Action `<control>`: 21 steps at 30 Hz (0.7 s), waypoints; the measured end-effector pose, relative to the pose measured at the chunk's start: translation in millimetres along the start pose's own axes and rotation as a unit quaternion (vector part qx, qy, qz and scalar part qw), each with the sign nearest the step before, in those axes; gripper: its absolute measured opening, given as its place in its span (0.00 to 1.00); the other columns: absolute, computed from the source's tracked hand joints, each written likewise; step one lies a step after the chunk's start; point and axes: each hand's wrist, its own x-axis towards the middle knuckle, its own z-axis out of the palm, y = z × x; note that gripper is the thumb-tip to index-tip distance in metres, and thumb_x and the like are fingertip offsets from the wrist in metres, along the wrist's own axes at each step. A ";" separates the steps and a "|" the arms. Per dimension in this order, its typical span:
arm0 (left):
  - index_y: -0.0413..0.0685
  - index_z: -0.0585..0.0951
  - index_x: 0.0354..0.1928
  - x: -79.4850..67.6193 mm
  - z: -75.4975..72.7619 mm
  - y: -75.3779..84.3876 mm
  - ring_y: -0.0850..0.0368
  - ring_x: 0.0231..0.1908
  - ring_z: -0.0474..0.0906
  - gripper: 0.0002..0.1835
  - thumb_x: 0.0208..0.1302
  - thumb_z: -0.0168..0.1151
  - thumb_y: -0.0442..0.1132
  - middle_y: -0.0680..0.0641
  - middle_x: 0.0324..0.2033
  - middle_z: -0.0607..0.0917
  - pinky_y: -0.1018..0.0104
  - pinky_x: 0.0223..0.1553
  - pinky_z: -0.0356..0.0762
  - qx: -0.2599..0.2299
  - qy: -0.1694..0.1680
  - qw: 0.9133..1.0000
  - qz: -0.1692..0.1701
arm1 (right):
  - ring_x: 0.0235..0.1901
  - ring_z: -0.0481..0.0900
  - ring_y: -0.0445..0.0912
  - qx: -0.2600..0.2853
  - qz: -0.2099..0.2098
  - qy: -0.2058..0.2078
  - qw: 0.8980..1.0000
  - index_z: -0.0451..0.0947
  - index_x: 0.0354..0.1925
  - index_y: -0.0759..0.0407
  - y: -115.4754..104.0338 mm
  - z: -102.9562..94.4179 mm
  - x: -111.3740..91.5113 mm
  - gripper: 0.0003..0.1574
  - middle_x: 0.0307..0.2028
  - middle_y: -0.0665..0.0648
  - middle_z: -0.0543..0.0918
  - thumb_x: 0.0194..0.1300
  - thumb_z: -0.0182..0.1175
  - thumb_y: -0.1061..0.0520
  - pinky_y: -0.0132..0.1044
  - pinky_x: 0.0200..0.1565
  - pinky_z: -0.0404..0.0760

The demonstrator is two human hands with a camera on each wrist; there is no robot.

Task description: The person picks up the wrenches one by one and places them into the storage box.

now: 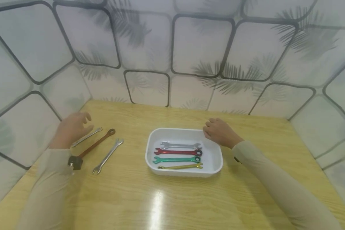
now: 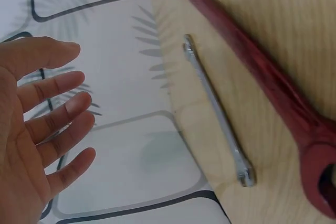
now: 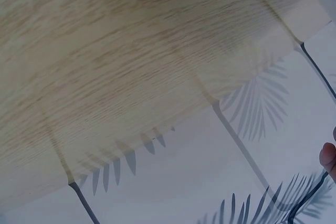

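My left hand [image 1: 72, 129] hovers at the left over a small silver wrench [image 1: 87, 137] on the table. Its fingers are spread and loosely bent, with nothing between them in the left wrist view. Beside that lie a long dark red wrench [image 1: 96, 143] and a larger silver open-ended wrench [image 1: 108, 156]. Up against the back right corner of a white tray [image 1: 184, 172] is my right hand [image 1: 219, 131], fingers bent; whether they grip the rim is hidden. Inside the tray lie silver [image 1: 181, 146], red [image 1: 178, 152], green [image 1: 176, 159] and yellow [image 1: 180, 166] wrenches, roughly parallel.
The wood-grain table [image 1: 123, 198] is bounded by patterned white walls [image 1: 149, 88] at the back and both sides. A dark wrist device [image 1: 75, 162] sits at the left cuff, above the lower end of the dark red wrench.
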 end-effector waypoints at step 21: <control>0.32 0.74 0.50 4.4 27.2 -11.6 0.36 0.42 0.77 0.23 0.57 0.62 0.41 0.30 0.43 0.78 0.43 0.43 0.75 -0.028 -0.051 0.998 0.013 | 0.26 0.66 0.44 0.002 0.002 0.003 1.000 0.76 0.27 0.55 0.0 0.6 -0.3 0.07 0.22 0.51 0.73 0.62 0.54 0.57 0.33 0.28 0.68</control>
